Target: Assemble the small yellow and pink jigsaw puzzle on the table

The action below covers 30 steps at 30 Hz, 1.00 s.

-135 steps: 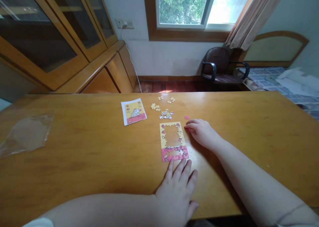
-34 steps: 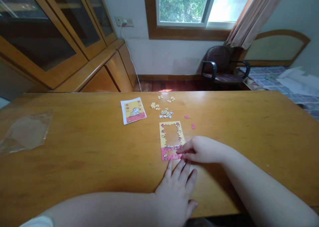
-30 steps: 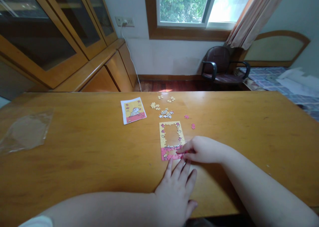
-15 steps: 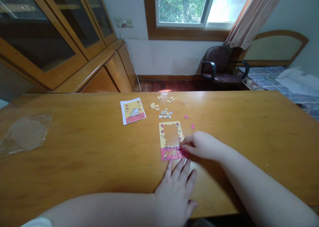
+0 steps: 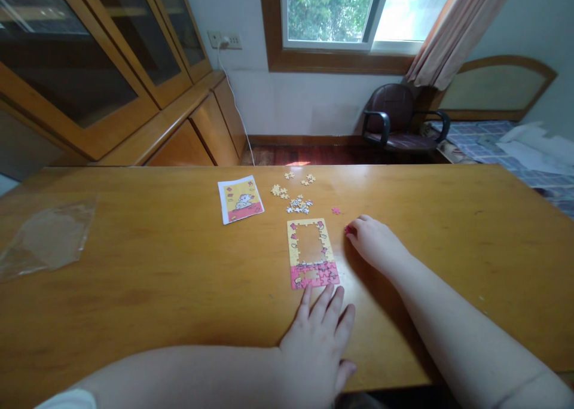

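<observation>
A partly assembled jigsaw puzzle (image 5: 329, 247) lies on the table, yellow above and pink below, with a large gap in its middle and a small one in the pink part. My left hand (image 5: 316, 331) rests flat, fingers spread, its fingertips at the puzzle's lower edge. To the right of the puzzle, my right hand (image 5: 374, 238) has its fingers closed on a pink puzzle piece (image 5: 347, 230), mostly hidden by the fingertips. Another pink piece (image 5: 336, 210) lies just beyond. Loose white-patterned pieces (image 5: 299, 204) and yellow pieces (image 5: 278, 191) are grouped above the puzzle.
A picture card (image 5: 242, 201) showing the same yellow and pink design lies left of the loose pieces. A clear plastic bag (image 5: 49, 235) is at the table's left. Beyond the table (image 5: 179, 265) stand a wooden cabinet (image 5: 147, 116) and a dark chair (image 5: 392, 116).
My right hand has moved from the puzzle's right edge up and right to the nearer loose pink piece, closing on it. My left hand has stayed put.
</observation>
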Tool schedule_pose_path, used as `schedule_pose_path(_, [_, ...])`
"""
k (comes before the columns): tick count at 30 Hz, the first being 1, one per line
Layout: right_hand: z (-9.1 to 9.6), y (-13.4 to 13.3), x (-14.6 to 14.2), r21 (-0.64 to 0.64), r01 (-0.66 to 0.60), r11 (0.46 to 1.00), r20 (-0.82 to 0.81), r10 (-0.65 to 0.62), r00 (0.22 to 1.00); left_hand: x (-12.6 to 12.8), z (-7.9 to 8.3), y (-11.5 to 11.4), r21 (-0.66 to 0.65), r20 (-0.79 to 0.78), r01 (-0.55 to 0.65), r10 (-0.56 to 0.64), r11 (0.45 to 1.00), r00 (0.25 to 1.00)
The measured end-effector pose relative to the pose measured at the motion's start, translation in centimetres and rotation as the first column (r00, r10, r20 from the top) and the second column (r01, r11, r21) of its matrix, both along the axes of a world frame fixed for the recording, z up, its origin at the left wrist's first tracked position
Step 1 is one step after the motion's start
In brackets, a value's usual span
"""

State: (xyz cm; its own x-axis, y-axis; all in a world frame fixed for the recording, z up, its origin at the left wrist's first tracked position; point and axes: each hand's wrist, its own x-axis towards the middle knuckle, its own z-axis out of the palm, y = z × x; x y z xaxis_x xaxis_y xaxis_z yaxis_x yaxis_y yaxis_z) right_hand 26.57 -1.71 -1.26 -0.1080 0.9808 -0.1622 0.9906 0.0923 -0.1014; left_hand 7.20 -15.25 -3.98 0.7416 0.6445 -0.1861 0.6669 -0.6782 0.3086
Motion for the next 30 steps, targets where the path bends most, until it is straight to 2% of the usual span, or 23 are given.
schedule_pose_path(8, [-0.3, -0.6, -0.7, 0.021, -0.019, 1.000, -0.083, 0.021, 0.996, 0.0, 0.3, 0.1, -0.029, 0.014, -0.013, 0.013, 0.999, 1.000])
schedule_pose_path(13, [0.2, -0.9, -1.3, -0.006, -0.046, 0.999, -0.225, 0.044, 0.973, 0.1, 0.1, -0.2, 0.000, 0.023, -0.024, 0.024, 1.000, 0.999])
schedule_pose_path(16, [0.4, -1.2, -1.8, -0.022, -0.102, 0.995, -0.378, 0.086, 0.922, 0.1, 0.0, -0.1, -0.002, 0.022, -0.022, 0.022, 1.000, 1.000])
schedule_pose_path(20, [0.1, -2.2, -2.7, -0.056, -0.281, 0.958, -0.573, 0.199, 0.795, 0.1, 0.2, 0.1, -0.018, -0.013, -0.007, 0.007, 1.000, 1.000])
schedule_pose_path(22, [-0.3, -2.6, -3.3, -0.057, -0.346, 0.937, -0.608, 0.243, 0.756, 0.1, 0.3, 0.1, -0.006, -0.019, -0.023, 0.023, 1.000, 1.000])
schedule_pose_path(27, [-1.6, -3.2, -4.3, 0.033, -0.482, 0.875, -0.633, 0.391, 0.667, 0.2, 0.3, -0.1, 0.030, 0.020, -0.051, 0.051, 0.998, 0.999])
schedule_pose_path(30, [-1.8, -3.3, -4.5, 0.043, -0.495, 0.868, -0.623, 0.411, 0.666, 0.2, 0.3, 0.0, 0.010, 0.018, -0.041, 0.041, 0.999, 0.999])
